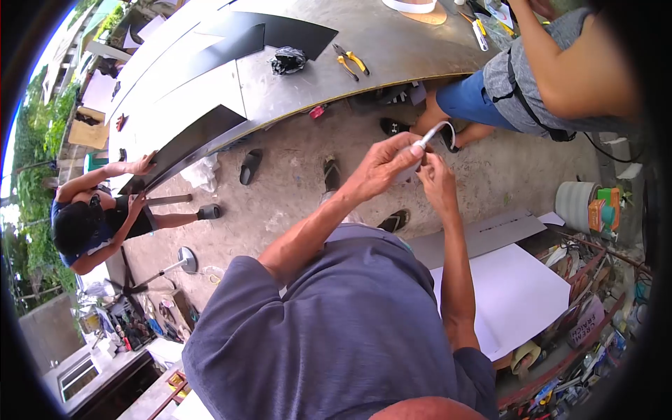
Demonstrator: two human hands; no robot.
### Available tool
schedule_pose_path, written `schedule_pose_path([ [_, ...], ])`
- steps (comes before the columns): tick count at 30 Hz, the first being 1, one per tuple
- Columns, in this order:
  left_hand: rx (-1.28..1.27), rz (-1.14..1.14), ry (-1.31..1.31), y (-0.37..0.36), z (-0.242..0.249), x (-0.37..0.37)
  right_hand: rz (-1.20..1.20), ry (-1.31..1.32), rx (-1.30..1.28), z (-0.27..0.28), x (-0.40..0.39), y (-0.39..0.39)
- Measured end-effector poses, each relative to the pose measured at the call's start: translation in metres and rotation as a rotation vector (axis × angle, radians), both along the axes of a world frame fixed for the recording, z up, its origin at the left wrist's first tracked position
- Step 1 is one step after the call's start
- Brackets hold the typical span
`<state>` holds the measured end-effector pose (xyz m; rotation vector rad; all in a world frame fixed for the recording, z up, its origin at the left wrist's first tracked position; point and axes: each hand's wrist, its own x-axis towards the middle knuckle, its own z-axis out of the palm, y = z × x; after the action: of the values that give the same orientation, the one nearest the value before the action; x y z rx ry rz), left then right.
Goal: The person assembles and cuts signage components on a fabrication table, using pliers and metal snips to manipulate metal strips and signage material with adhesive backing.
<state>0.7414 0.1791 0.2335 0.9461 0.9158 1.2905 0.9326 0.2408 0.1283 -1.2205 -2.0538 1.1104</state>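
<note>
In front of my torso, my left hand (pixel 386 165) is closed around a thin white strip (pixel 428 134), its free end curling over at the upper right. The thumb lies along it. Close beside it, my right hand (pixel 439 183) has its fingertips pinched together just below the left fingers. Whatever sits between those fingertips is too small to make out. Both hands are held above the concrete floor, apart from the table.
A long metal-topped table (pixel 280 98) carries black sheets (pixel 294 31), yellow-handled pliers (pixel 350 61) and a crumpled black bag (pixel 288 61). One person stands at right, another crouches at left holding a dark panel (pixel 196 143). White board (pixel 514 301) lies at my right; sandals (pixel 250 166) lie on the floor.
</note>
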Motion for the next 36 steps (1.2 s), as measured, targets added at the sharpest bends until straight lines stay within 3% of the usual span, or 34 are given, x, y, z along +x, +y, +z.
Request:
schedule_pose_path([
  [4,-0.018,0.226,0.091,0.008,-0.003,-0.090,0.133,-0.027,0.327,-0.035,-0.114,0.066],
  [8,-0.037,0.320,0.082,0.010,-0.005,-0.171,0.209,-0.232,0.433,-0.046,-0.209,0.128],
  [16,0.010,0.328,0.158,0.025,0.003,-0.273,0.253,-0.736,0.365,-0.077,-0.318,0.190],
  [22,0.015,0.374,0.210,0.051,0.006,-0.292,0.285,-0.845,0.165,-0.074,-0.331,0.216],
  [26,-0.001,0.386,0.237,0.070,0.006,-0.289,0.206,-0.706,0.160,-0.076,-0.330,0.224],
  [29,-0.009,0.404,0.201,0.086,0.008,-0.290,0.015,0.048,-0.976,-0.066,-0.304,0.240],
  [31,-0.025,0.439,0.223,0.098,0.011,-0.290,0.009,0.309,-0.952,-0.063,-0.288,0.222],
  [36,-0.090,0.506,0.345,0.120,0.013,-0.284,0.187,0.353,-0.756,0.055,-0.259,0.176],
])
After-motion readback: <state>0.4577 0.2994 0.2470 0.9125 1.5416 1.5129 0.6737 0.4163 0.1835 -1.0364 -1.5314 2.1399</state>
